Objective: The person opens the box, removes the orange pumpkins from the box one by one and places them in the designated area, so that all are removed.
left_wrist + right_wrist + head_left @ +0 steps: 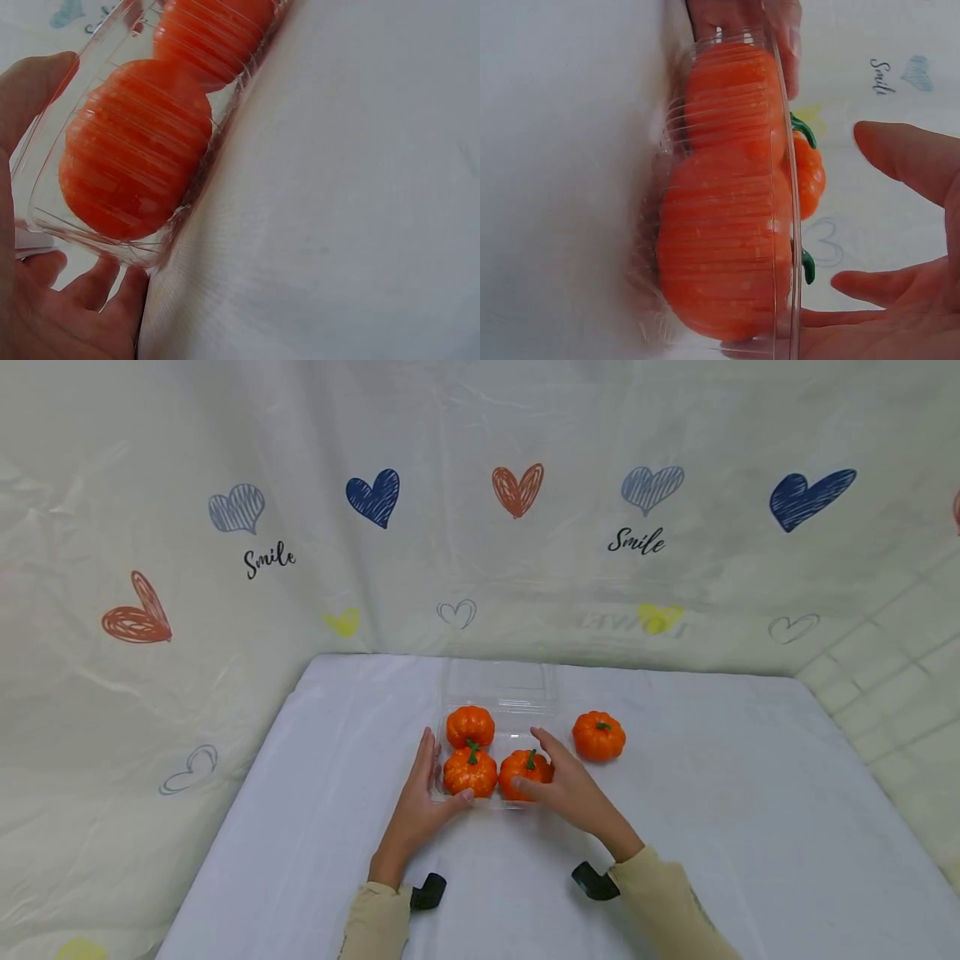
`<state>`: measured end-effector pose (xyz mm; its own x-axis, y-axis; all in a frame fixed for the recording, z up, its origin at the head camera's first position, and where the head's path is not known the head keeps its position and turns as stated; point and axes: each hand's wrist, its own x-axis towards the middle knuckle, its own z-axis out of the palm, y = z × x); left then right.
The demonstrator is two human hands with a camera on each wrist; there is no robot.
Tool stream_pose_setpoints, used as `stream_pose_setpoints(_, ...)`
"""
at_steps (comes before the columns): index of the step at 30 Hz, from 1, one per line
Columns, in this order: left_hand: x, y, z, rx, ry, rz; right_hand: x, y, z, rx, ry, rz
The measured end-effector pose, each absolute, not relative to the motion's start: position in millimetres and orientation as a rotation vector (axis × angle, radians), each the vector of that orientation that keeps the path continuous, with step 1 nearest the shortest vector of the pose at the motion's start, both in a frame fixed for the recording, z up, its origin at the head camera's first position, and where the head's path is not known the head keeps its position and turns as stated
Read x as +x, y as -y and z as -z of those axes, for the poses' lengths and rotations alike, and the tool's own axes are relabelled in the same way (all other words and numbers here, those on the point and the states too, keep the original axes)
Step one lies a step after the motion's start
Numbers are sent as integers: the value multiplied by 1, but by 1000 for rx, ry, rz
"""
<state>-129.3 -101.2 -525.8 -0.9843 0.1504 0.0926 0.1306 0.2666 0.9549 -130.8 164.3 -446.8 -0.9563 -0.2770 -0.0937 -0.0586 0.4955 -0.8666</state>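
Note:
A clear plastic container holds three small orange pumpkins with green stems. One pumpkin sits at the back left, another at the front left, and a third at the front right. My left hand holds the container's front left corner, thumb at the front rim and fingers along its left side. Over the front right pumpkin is my right hand, thumb and fingers spread apart, apart from its stem in the right wrist view. The back right space shows bare plastic.
A fourth pumpkin lies on the white-covered table, right of the container. The container's clear lid is folded back behind it. A pale curtain printed with hearts hangs along the table's far edge.

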Motion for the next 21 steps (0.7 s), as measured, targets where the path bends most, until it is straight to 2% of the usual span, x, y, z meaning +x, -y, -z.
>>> stream_pose_setpoints(21,-130,102,525,268,-2531,-1809,-131,-153,449,-196,-2626,1315)
